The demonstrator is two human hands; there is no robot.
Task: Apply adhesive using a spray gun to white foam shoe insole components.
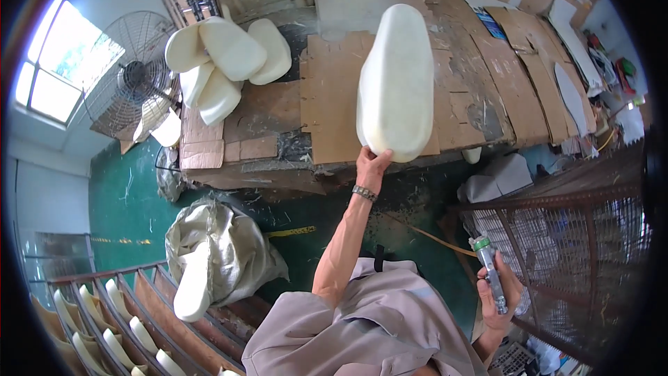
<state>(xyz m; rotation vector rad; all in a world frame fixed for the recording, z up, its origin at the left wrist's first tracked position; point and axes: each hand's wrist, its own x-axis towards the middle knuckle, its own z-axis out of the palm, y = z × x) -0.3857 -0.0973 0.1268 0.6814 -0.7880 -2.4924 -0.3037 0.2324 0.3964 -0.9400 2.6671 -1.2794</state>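
Cream and smooth, a long moulded piece (396, 83) is held up in front of the cardboard-covered table (330, 90), its narrower end pointing away from the person; the left hand (374, 166) pinches its near end, thumb on the face toward the camera, the other fingers mostly hidden; a wristwatch (364, 193) circles that wrist; whether the piece touches the table cannot be told. Off to the right, well apart from it, the right hand (506, 291) is wrapped around a slim metal tool (491, 275) with a green band near its upper end; more cream pieces (233, 49) overlap in a loose pile on the table's left part, beside a wire-guarded fan (139, 76); nearer the person, a pale sack (240, 244) sits on the green floor (125, 188); at lower left, a slatted rack (161, 296) bears curved pale parts (142, 334).
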